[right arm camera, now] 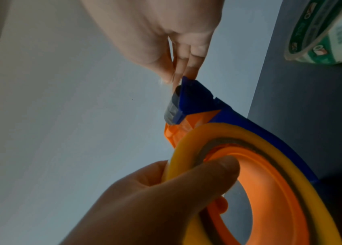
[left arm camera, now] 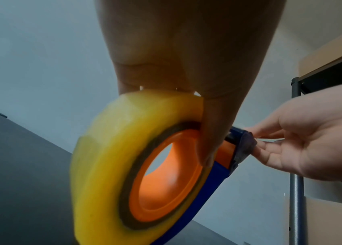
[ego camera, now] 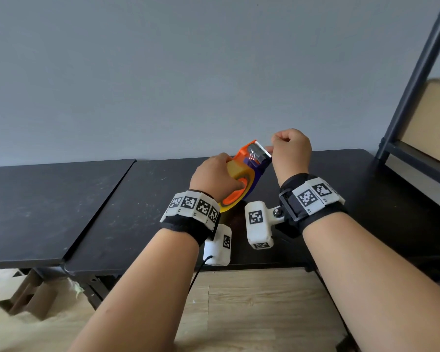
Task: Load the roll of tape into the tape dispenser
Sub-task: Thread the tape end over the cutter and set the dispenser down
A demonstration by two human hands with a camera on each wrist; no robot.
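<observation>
Yellow roll (ego camera: 233, 172) sits on the orange hub of the blue-and-orange dispenser (ego camera: 252, 163), held up in the air over the black surface (ego camera: 137, 212), near its far edge, not touching it. Left hand (ego camera: 214, 177) grips roll and dispenser together: thumb hooked through the hub opening, fingers curled over the roll's outer rim; in the left wrist view the thumb (left arm camera: 209, 140) crosses the roll's (left arm camera: 107, 165) side face into the orange hub. Right hand (ego camera: 291, 151) is up at the cutter end of the dispenser, fingers curled, fingertips (right arm camera: 186, 69) pinching at the tip by the metal blade; looks like the tape end is in that pinch but it's too thin and blurred to confirm. Second roll (right arm camera: 325, 31), green-and-white print, lies on the surface off to the side, seen only in the right wrist view. Dark metal rack (ego camera: 414, 80) with a cardboard box stands at the surface's right end.
</observation>
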